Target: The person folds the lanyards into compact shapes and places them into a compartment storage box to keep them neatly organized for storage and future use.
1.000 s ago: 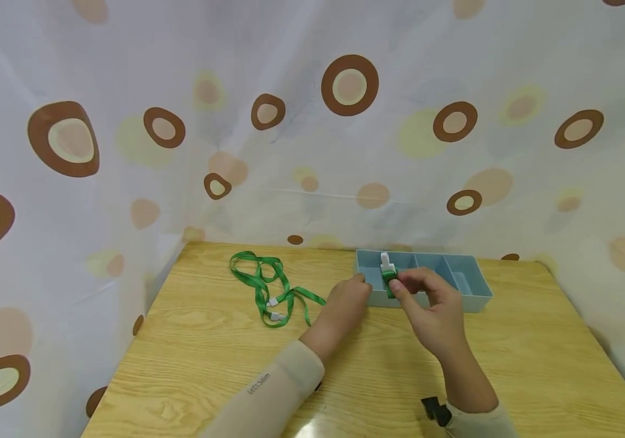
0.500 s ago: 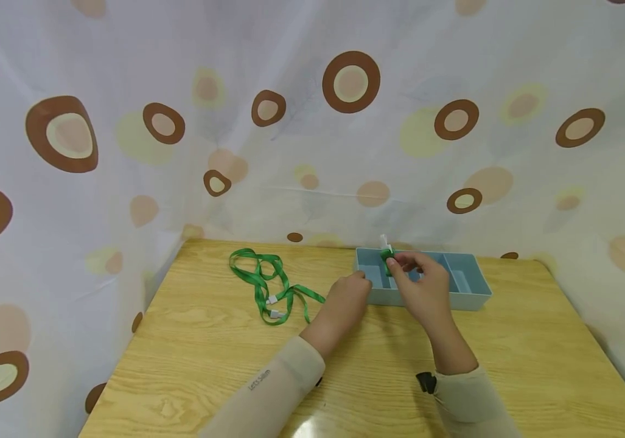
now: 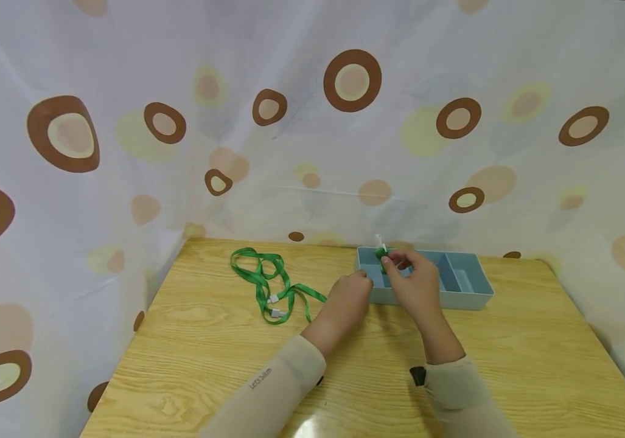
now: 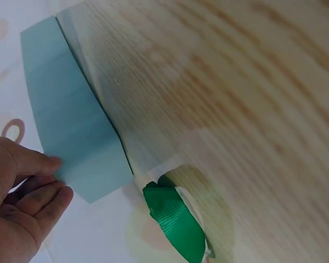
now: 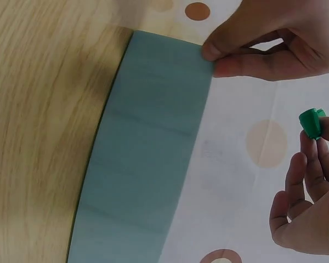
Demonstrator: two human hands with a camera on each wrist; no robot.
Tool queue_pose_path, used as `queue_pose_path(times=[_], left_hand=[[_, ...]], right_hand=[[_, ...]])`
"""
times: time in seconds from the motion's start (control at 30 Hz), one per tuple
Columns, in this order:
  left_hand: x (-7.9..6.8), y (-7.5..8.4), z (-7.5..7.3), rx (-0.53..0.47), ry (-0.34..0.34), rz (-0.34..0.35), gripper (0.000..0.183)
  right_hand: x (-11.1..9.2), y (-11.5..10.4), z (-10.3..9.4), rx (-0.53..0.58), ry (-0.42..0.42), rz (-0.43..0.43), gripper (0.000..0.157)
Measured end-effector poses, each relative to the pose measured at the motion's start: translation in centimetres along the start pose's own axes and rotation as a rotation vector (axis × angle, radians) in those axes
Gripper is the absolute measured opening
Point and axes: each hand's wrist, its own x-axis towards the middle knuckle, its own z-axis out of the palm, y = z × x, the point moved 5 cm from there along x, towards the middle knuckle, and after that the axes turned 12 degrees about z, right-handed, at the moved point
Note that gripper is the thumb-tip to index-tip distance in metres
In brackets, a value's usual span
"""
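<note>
A blue-grey divided box (image 3: 462, 300) stands at the back right of the table. My left hand (image 3: 347, 302) pinches its near left corner; in the left wrist view, the thumb and fingers of that hand (image 4: 30, 200) meet at the rim. Over the left compartment, my right hand (image 3: 418, 286) pinches a folded green lanyard (image 3: 381, 252) with a white clip pointing up. Only the green fold of this lanyard (image 5: 311, 124) shows between the fingertips in the right wrist view. Left of the box, loose green lanyards (image 3: 261, 285) with white clips lie tangled.
The light wooden table (image 3: 224, 377) carries the box and the loose lanyards. A patterned curtain (image 3: 312, 140) hangs behind and along both sides. Dividers (image 3: 454, 274) split the box into compartments.
My right hand has moved left and away from me with the folded lanyard, from the box's near side to over its left compartment. My left hand stays on the corner.
</note>
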Motion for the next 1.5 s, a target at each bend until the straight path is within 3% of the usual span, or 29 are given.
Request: queue_pose_path(times=[0.33, 0.8, 1.5], left_hand=[[0.2, -0.3, 0.3, 0.019, -0.015, 0.011, 0.01], [-0.1, 0.0, -0.2, -0.004, -0.012, 0.01, 0.011], [-0.1, -0.2, -0.1, -0.027, -0.005, 0.008, 0.013]], right_hand=[[1.1, 1.6, 1.4, -0.111, 0.016, -0.017, 0.019], [2.0, 3.4, 2.7, -0.184, 0.023, 0.012, 0.021], [2.3, 4.8, 3.2, -0.194, 0.028, 0.003, 0.02]])
